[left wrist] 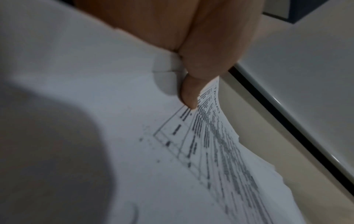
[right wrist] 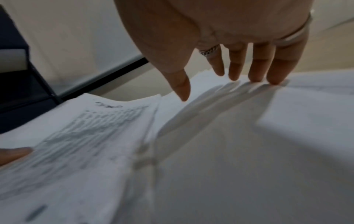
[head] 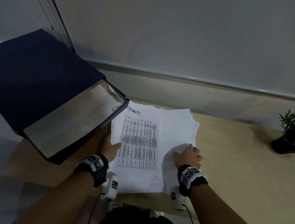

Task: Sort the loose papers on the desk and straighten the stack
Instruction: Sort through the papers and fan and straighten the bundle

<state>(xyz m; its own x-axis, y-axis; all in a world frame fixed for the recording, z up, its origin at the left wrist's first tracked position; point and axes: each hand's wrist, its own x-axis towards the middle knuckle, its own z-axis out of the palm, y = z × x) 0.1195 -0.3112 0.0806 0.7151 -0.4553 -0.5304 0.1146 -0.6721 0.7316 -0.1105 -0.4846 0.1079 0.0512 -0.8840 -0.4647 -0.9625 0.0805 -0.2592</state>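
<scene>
A loose stack of white papers (head: 177, 125) lies fanned on the wooden desk (head: 230, 159). On top sits a printed sheet (head: 138, 142) bearing a dense table. My left hand (head: 111, 148) pinches the left edge of the printed sheets, thumb (left wrist: 188, 94) on top, and that edge curls upward (left wrist: 220, 136). The fingers below are hidden by paper. My right hand (head: 187, 155) rests on the blank sheets at the stack's right side. Its straight fingertips (right wrist: 273, 78) touch the paper (right wrist: 249, 151) and hold nothing.
A dark blue file box (head: 40, 82) lies tilted at the left, its open mouth facing the papers and close to my left hand. A small potted plant (head: 291, 131) stands at the right edge. A grey wall (head: 191, 42) runs behind the desk.
</scene>
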